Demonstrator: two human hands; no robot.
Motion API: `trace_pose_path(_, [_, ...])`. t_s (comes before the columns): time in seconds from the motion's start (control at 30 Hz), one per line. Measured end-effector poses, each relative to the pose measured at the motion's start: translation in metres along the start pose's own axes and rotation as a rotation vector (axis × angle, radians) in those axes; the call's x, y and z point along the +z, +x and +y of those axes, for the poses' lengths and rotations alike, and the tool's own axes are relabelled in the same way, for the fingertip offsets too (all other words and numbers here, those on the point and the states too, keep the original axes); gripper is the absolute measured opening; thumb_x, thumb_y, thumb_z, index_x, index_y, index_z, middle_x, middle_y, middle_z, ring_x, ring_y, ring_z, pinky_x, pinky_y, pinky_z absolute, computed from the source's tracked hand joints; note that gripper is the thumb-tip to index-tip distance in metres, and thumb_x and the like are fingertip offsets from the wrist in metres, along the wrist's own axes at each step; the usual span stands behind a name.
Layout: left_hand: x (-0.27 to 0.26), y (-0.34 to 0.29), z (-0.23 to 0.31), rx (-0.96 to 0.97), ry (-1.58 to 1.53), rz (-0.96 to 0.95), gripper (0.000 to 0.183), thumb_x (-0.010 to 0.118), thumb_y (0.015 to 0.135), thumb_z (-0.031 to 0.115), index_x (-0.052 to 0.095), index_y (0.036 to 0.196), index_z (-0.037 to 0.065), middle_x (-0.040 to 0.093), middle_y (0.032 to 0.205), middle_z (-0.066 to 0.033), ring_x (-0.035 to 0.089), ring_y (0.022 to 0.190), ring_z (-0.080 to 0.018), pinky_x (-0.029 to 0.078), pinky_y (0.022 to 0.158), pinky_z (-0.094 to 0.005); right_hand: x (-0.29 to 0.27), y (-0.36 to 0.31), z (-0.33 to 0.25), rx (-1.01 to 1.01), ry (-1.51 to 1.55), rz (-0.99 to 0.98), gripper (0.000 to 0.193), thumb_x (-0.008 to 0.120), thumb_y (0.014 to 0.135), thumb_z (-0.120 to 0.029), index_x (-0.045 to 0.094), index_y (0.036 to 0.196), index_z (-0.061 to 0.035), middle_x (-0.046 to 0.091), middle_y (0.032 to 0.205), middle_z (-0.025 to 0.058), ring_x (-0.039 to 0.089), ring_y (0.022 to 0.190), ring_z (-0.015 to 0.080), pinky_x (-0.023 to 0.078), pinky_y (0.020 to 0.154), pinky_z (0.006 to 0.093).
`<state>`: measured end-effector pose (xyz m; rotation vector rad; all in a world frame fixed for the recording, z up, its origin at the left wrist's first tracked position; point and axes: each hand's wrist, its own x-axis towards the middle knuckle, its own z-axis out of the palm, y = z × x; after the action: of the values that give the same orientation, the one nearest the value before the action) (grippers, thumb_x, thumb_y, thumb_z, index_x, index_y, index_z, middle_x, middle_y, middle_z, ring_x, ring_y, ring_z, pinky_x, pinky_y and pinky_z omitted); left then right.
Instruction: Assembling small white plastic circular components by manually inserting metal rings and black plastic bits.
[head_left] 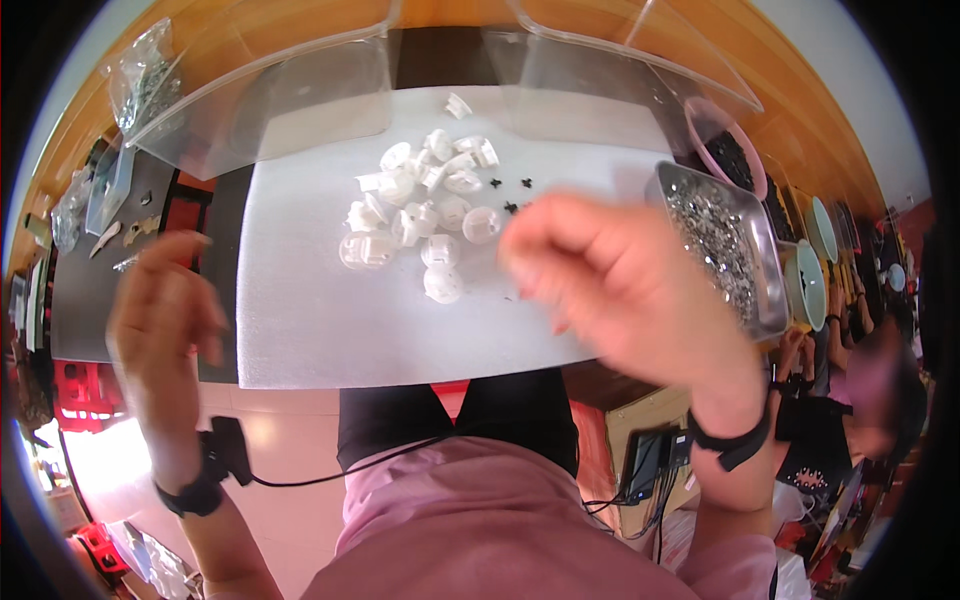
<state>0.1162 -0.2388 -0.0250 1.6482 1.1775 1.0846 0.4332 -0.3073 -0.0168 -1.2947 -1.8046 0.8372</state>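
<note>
Our right hand [620, 290] is curled shut, blurred; whether it pinches anything we cannot tell. Left hand [165, 310] hangs loosely open, empty. Beyond the right knuckles lie white plastic caps [425, 215], rounded and ribbed, on a foam sheet [310, 320]. Likely mid-pick; next needs a fine pinch. Metal tray of screws [725, 245] just right.

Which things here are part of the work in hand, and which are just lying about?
In use: white plastic parts, small black bits, metal tray of screws, white mat, right hand, left hand.
Lying about: clear bins, plastic bag, pink bowl.
</note>
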Motion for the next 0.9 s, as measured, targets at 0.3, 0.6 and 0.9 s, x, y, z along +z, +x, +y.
trace_pose_path(0.3, [0.082, -0.029, -0.010, -0.375, -0.155, -0.479, 0.024, 0.053, 0.094, 0.006, 0.056, 0.117, -0.001, 0.057, 0.080, -0.0006, 0.050, 0.069, -0.0038, 0.042, 0.061, -0.0196, 0.069, -0.006, 0.028, -0.031, -0.474, 0.045, 0.013, 0.063, 0.083, -0.009, 0.052, 0.087, -0.0046, 0.054, 0.084, 0.0111, 0.062, 0.064, 0.0306, 0.048, 0.051, 0.0400])
trace_pose_path(0.6, [0.104, -0.025, -0.015, -0.372, -0.259, -0.427, 0.041, 0.054, 0.098, 0.018, 0.044, 0.131, -0.004, 0.059, 0.096, -0.0069, 0.058, 0.070, -0.0095, 0.051, 0.064, -0.0233, 0.075, -0.010, 0.031, -0.193, -0.587, 0.153, 0.019, 0.066, 0.070, -0.005, 0.051, 0.080, -0.0028, 0.047, 0.071, 0.0074, 0.057, 0.054, 0.0211, 0.045, 0.044, 0.0313])
trace_pose_path(0.9, [0.117, -0.021, -0.024, -0.519, -0.645, -0.544, 0.043, 0.046, 0.102, 0.028, 0.044, 0.132, -0.003, 0.059, 0.098, -0.0093, 0.060, 0.078, -0.0127, 0.052, 0.068, -0.0270, 0.082, -0.023, 0.033, -0.318, -0.412, 0.249, 0.023, 0.066, 0.073, 0.000, 0.058, 0.095, 0.0008, 0.047, 0.072, 0.0060, 0.053, 0.053, 0.0191, 0.043, 0.045, 0.0295])
